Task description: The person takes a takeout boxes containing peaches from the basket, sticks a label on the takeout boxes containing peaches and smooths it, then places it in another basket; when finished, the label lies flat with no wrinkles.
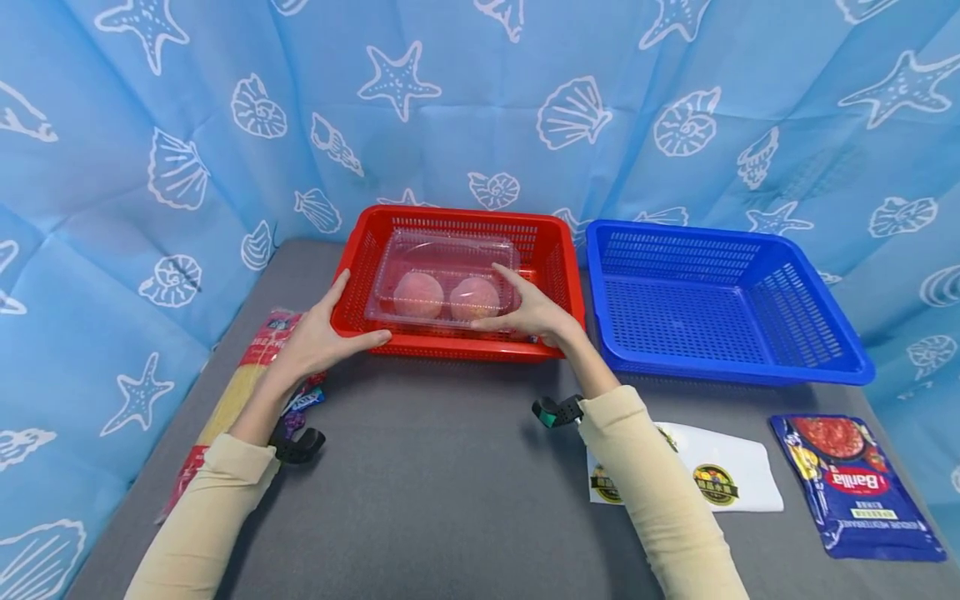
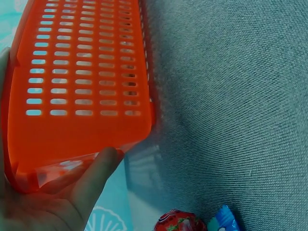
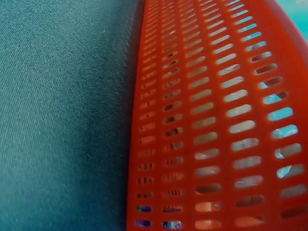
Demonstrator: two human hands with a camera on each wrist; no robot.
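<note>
At the bench's back edge, the left hand splays at the red basket's corner, the right hand spans the clear box inside, grip unclear; positioning seems the step, likely needing steady support next.

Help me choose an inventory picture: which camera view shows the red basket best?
The head view: there the red basket shows almost whole, rim and inside, though left hand and right hand cover parts. The left wrist view shows one slotted side and a corner; the right wrist view, only a slotted wall cut off.
</note>
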